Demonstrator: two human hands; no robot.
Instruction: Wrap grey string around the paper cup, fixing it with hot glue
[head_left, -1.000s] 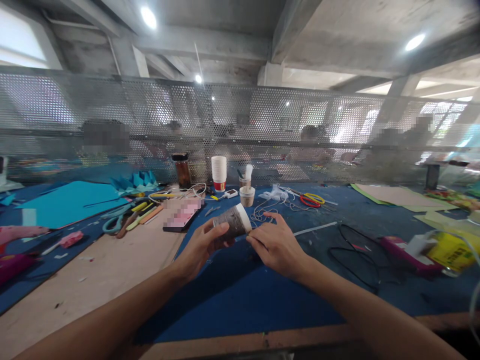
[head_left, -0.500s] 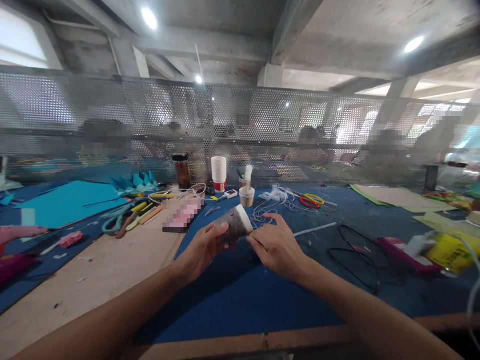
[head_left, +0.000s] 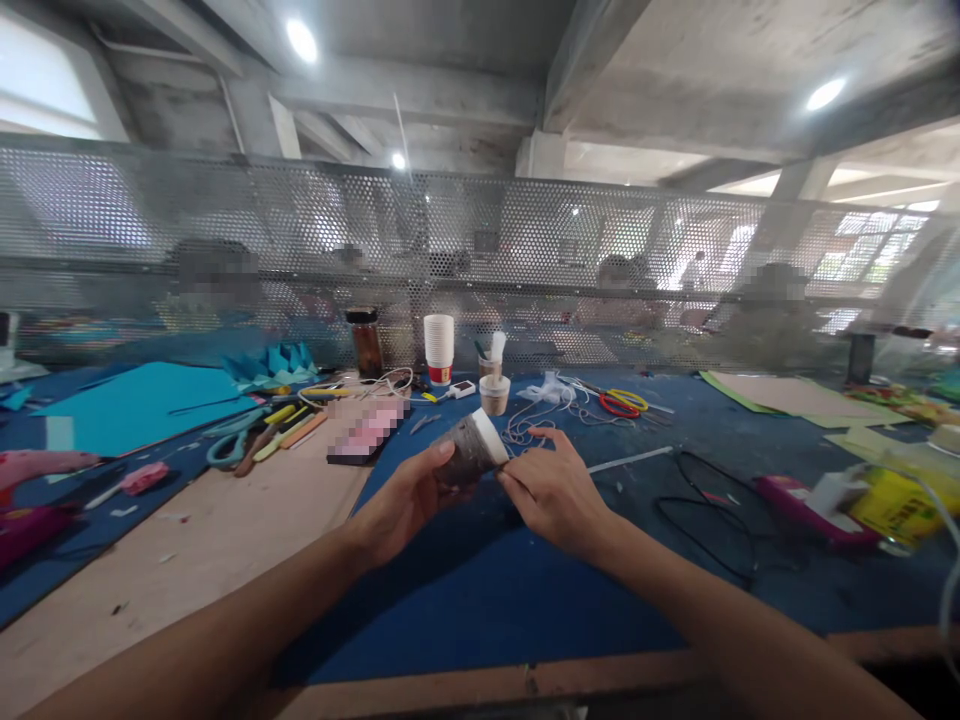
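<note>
Above the blue-covered bench (head_left: 480, 610), before a perforated metal screen (head_left: 225, 230), the dark paper cup (head_left: 466, 455) sits tilted. Its long axis slants up to the right, with the white rim pointing away from me. My left grip (head_left: 401, 500) is closed around its base end. My right grip (head_left: 559, 490) touches the rim; I cannot tell whether it pinches.

The cup (head_left: 471, 450) in the left hand (head_left: 405, 500) is speckled dark grey with a white rim; the worktop (head_left: 480, 610) under it is dark blue; the scissors (head_left: 621, 402) beyond the right hand (head_left: 559, 492) have red and yellow handles
</note>
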